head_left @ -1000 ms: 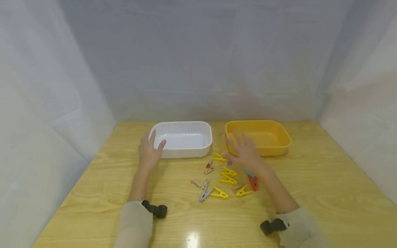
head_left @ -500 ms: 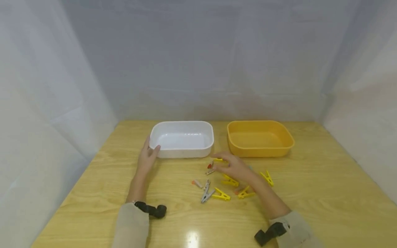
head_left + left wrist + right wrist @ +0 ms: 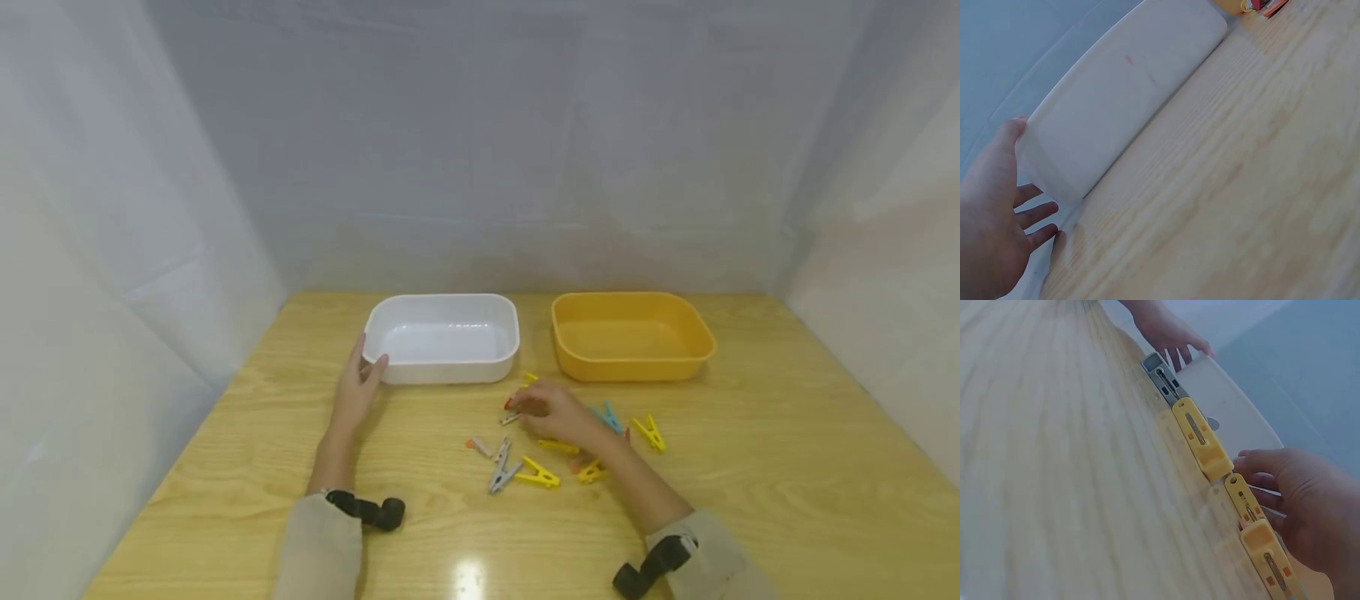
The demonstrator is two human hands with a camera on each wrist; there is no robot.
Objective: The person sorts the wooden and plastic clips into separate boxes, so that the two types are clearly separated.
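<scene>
On the wooden table (image 3: pixel 750 467), I have both hands in the head view. My left hand (image 3: pixel 357 392) rests against the near left corner of the white tray (image 3: pixel 442 367); the left wrist view shows its fingers (image 3: pixel 1035 215) straight and spread, the thumb lying on the tray (image 3: pixel 1122 100) wall, nothing gripped. My right hand (image 3: pixel 558 414) sits low over the scatter of pegs in front of the trays, fingers curled with the tips drawn together near a small red peg (image 3: pixel 508 405) and a brown one (image 3: pixel 511 419). Whether those fingers actually pinch a peg I cannot tell: the head view is too small, and the right wrist view shows only curled fingers (image 3: pixel 1272 464) just beside a yellow peg (image 3: pixel 1200 440).

Pegs on the table: a grey peg (image 3: pixel 499 473) and a yellow peg (image 3: pixel 537 475) lie side by side near the front edge of the scatter; a small orange-tipped peg (image 3: pixel 477 446) lies to their left; another yellow peg (image 3: pixel 648 432) and a blue peg (image 3: pixel 609 416) lie to the right of the forearm, and one more yellow peg (image 3: pixel 589 472) lies partly under it. A yellow tip (image 3: pixel 529 377) shows just behind the hand.

An orange tray (image 3: pixel 632 367) stands to the right of the white tray, the two apart, both holding nothing that I can see. A black wrist mount (image 3: pixel 367 510) shows at each sleeve.
</scene>
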